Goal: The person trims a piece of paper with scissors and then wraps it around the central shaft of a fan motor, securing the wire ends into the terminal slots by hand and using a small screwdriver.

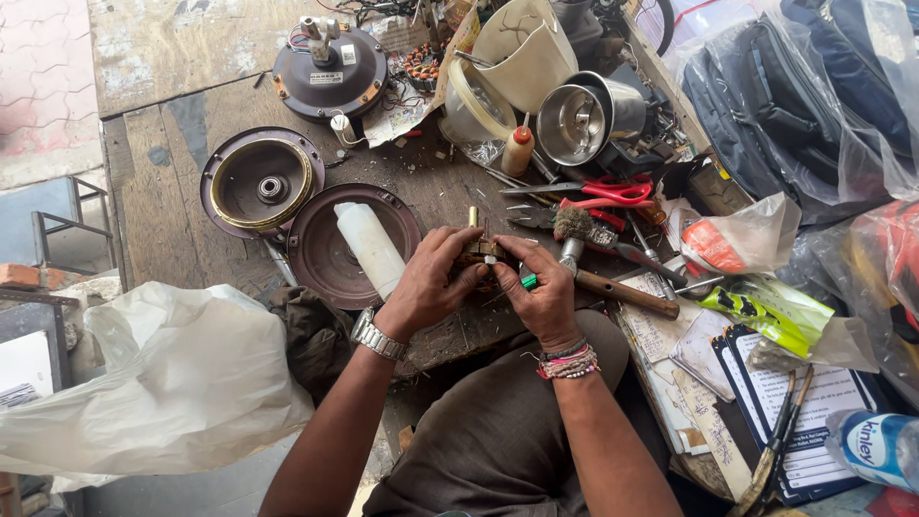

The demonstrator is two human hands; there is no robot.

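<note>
The person sits at the near edge of a worn wooden bench (172,201), and both hands meet over its front centre, close to the body, where a small part can be steadied and viewed from directly above. The left hand (428,287), with a metal watch at the wrist, is curled nearly closed, its fingers wrapped over a small brass-coloured component (476,251) from the left. The right hand (544,292), with bead and thread bands at the wrist, is likewise closed, thumb and forefinger pinching the same component from the right; a green-tipped item (528,280) shows beside its fingers, though whether it is gripped cannot be told. The component is held just above the bench surface, between the two hands, and is largely hidden by the fingers, so its exact form is unclear. Dismantled parts lie within reach on the left: a round brown cover (325,254) with a white plastic bottle (370,247) lying across it, a second round housing (258,182) with a bearing at its centre, and a motor unit (328,72) further back. Hand tools lie to the right, near the right hand: red-handled scissors (598,190), a wire brush (577,228) and a wooden-handled tool (624,293). A white plastic bag (153,383) sits at the lower left.
</note>
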